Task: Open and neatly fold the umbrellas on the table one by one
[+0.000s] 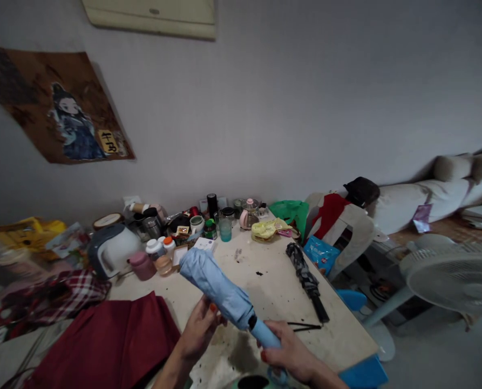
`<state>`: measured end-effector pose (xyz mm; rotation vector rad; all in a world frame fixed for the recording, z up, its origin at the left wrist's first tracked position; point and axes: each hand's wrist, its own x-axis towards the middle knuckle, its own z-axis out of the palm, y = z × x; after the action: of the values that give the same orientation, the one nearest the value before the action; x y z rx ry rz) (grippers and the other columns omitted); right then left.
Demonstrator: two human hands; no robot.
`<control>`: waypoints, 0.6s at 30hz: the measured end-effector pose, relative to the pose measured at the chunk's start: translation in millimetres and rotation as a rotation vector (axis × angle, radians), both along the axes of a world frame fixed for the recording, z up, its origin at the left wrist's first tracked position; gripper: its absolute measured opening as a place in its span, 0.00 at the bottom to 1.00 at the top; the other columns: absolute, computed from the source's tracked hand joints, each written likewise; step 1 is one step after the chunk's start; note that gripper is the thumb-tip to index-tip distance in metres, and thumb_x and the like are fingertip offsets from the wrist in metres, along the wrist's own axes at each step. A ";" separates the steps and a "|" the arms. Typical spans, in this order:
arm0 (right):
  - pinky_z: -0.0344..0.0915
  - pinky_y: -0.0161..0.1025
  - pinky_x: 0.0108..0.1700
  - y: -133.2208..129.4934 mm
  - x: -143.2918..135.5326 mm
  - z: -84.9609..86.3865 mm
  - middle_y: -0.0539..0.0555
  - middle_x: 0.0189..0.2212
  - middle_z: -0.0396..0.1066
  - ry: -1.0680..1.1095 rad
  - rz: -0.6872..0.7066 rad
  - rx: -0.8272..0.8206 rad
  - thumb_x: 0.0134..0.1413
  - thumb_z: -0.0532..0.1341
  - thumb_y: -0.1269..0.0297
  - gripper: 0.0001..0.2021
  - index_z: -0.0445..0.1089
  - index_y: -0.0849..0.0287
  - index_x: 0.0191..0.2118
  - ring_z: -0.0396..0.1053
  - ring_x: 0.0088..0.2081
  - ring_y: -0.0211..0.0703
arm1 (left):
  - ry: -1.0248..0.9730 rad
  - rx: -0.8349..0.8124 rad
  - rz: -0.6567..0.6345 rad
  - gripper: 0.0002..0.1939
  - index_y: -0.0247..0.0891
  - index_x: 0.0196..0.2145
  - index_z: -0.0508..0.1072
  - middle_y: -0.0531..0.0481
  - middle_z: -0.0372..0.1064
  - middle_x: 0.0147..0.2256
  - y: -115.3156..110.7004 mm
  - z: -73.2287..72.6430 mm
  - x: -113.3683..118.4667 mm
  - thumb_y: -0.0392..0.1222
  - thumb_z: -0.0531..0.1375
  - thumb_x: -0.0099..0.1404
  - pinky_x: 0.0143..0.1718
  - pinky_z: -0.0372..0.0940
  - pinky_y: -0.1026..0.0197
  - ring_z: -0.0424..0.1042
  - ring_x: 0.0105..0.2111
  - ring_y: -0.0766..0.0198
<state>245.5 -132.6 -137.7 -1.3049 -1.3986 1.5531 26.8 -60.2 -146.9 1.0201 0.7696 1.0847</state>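
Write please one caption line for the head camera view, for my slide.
Two hands, left hand and right hand, hold a folded light-blue fabric umbrella over a cluttered beige table, beside a folded dark patterned umbrella.

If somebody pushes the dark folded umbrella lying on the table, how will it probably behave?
The dark umbrella is long and roundish, so it may roll a little. Its loose fabric folds would probably slow it. It lies near the table edge, so a strong push might send it off.
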 end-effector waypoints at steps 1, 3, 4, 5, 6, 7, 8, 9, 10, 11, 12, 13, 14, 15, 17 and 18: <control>0.51 0.30 0.19 0.5 0.0 1.7 0.42 0.14 0.55 0.202 0.049 -0.115 0.33 0.61 0.65 0.08 0.64 0.59 0.25 0.50 0.16 0.31 | -0.049 -0.001 -0.038 0.31 0.40 0.44 0.69 0.48 0.68 0.34 -0.9 0.7 -1.3 0.63 0.66 0.49 0.31 0.63 0.60 0.67 0.29 0.64; 0.46 0.28 0.14 2.1 1.9 2.8 0.40 0.10 0.52 0.510 0.161 -0.296 0.31 0.62 0.64 0.09 0.66 0.61 0.25 0.44 0.12 0.28 | -0.023 0.027 -0.080 0.28 0.39 0.39 0.71 0.47 0.69 0.34 -0.8 4.6 -2.9 0.63 0.66 0.48 0.32 0.63 0.59 0.67 0.30 0.62; 0.45 0.27 0.13 3.1 3.5 2.6 0.41 0.09 0.52 0.586 0.216 -0.342 0.31 0.63 0.64 0.09 0.67 0.62 0.24 0.44 0.11 0.27 | 0.049 0.059 -0.092 0.26 0.37 0.35 0.72 0.47 0.69 0.31 0.3 7.2 -3.5 0.63 0.65 0.50 0.31 0.63 0.60 0.67 0.29 0.62; 0.46 0.27 0.12 4.2 5.3 2.2 0.42 0.09 0.54 0.608 0.257 -0.364 0.31 0.63 0.64 0.09 0.68 0.63 0.24 0.46 0.11 0.28 | 0.143 0.106 -0.096 0.24 0.36 0.29 0.72 0.47 0.68 0.27 1.8 10.0 -4.2 0.63 0.63 0.52 0.30 0.62 0.60 0.66 0.27 0.63; 0.48 0.28 0.13 5.3 6.8 1.9 0.44 0.09 0.57 0.588 0.278 -0.374 0.31 0.63 0.65 0.09 0.68 0.64 0.24 0.49 0.11 0.28 | 0.249 0.166 -0.095 0.24 0.35 0.25 0.70 0.48 0.66 0.23 3.5 12.7 -5.0 0.63 0.61 0.54 0.29 0.61 0.61 0.64 0.24 0.64; 0.50 0.28 0.13 6.2 7.7 1.7 0.46 0.10 0.59 0.540 0.280 -0.371 0.31 0.62 0.66 0.09 0.69 0.65 0.24 0.52 0.11 0.30 | 0.352 0.233 -0.088 0.25 0.35 0.21 0.69 0.48 0.65 0.20 5.0 14.8 -5.8 0.62 0.59 0.57 0.27 0.60 0.62 0.63 0.23 0.64; 0.51 0.28 0.14 7.0 7.8 1.7 0.47 0.11 0.61 0.464 0.273 -0.361 0.30 0.61 0.67 0.08 0.69 0.65 0.24 0.55 0.12 0.31 | 0.440 0.299 -0.079 0.25 0.36 0.19 0.67 0.49 0.63 0.19 6.1 16.4 -6.6 0.62 0.57 0.59 0.26 0.59 0.63 0.62 0.22 0.65; 0.52 0.28 0.14 7.5 7.0 1.7 0.47 0.11 0.62 0.371 0.256 -0.339 0.29 0.61 0.68 0.08 0.69 0.65 0.24 0.56 0.13 0.31 | 0.506 0.357 -0.065 0.26 0.36 0.18 0.66 0.49 0.62 0.19 6.6 17.2 -7.1 0.62 0.55 0.61 0.25 0.58 0.63 0.62 0.21 0.65; 0.53 0.28 0.15 7.8 5.3 1.6 0.46 0.12 0.62 0.270 0.224 -0.310 0.28 0.60 0.70 0.08 0.68 0.64 0.24 0.57 0.14 0.32 | 0.554 0.400 -0.047 0.27 0.36 0.18 0.66 0.50 0.61 0.18 6.5 17.5 -7.2 0.62 0.53 0.62 0.25 0.57 0.63 0.61 0.21 0.65; 0.54 0.29 0.16 7.9 3.0 1.0 0.45 0.13 0.61 0.173 0.187 -0.272 0.29 0.59 0.70 0.08 0.67 0.62 0.24 0.57 0.14 0.32 | 0.591 0.427 -0.030 0.27 0.37 0.18 0.65 0.50 0.60 0.18 5.8 17.4 -6.6 0.61 0.51 0.63 0.25 0.56 0.64 0.61 0.21 0.66; 0.54 0.29 0.16 8.0 0.5 -0.4 0.43 0.13 0.59 0.083 0.148 -0.229 0.30 0.59 0.70 0.07 0.66 0.61 0.24 0.57 0.14 0.33 | 0.624 0.439 -0.018 0.28 0.37 0.18 0.64 0.51 0.59 0.18 4.4 17.5 -5.3 0.61 0.49 0.64 0.25 0.55 0.64 0.60 0.20 0.66; 0.55 0.30 0.17 8.2 -1.6 -2.8 0.43 0.14 0.58 -0.013 0.103 -0.170 0.32 0.58 0.69 0.06 0.64 0.59 0.25 0.57 0.15 0.33 | 0.651 0.438 -0.006 0.28 0.37 0.18 0.64 0.51 0.58 0.17 2.4 18.3 -3.4 0.61 0.48 0.65 0.25 0.55 0.64 0.59 0.20 0.67; 0.57 0.31 0.19 8.6 -2.8 -6.2 0.43 0.16 0.58 -0.129 0.045 -0.091 0.35 0.57 0.69 0.06 0.63 0.58 0.27 0.59 0.17 0.35 | 0.670 0.424 0.001 0.28 0.37 0.18 0.65 0.52 0.58 0.16 -0.2 20.3 -1.1 0.61 0.48 0.65 0.25 0.55 0.64 0.59 0.20 0.67; 0.59 0.33 0.23 9.3 -2.6 -10.8 0.44 0.18 0.60 -0.277 -0.016 0.000 0.38 0.57 0.70 0.06 0.63 0.58 0.29 0.62 0.19 0.37 | 0.673 0.401 0.004 0.28 0.36 0.19 0.66 0.52 0.57 0.16 -3.4 23.8 1.4 0.61 0.49 0.65 0.24 0.54 0.64 0.58 0.19 0.67; 0.62 0.38 0.32 12.1 3.0 -21.7 0.51 0.25 0.67 -0.650 -0.136 0.177 0.41 0.56 0.74 0.09 0.64 0.59 0.33 0.68 0.28 0.44 | 0.597 0.330 -0.034 0.28 0.35 0.22 0.69 0.53 0.58 0.15 -11.2 35.9 5.5 0.62 0.50 0.64 0.22 0.53 0.64 0.57 0.18 0.69; 0.62 0.40 0.36 14.5 8.2 -26.9 0.54 0.28 0.69 -0.812 -0.195 0.243 0.41 0.55 0.76 0.12 0.65 0.59 0.35 0.69 0.32 0.47 | 0.503 0.297 -0.072 0.27 0.34 0.25 0.71 0.52 0.60 0.16 -15.6 44.1 6.5 0.62 0.51 0.64 0.21 0.52 0.65 0.56 0.17 0.70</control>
<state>253.7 -118.1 -164.6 -1.9457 -1.7812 0.6919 33.3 -75.8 -102.8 1.5976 0.9792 0.9026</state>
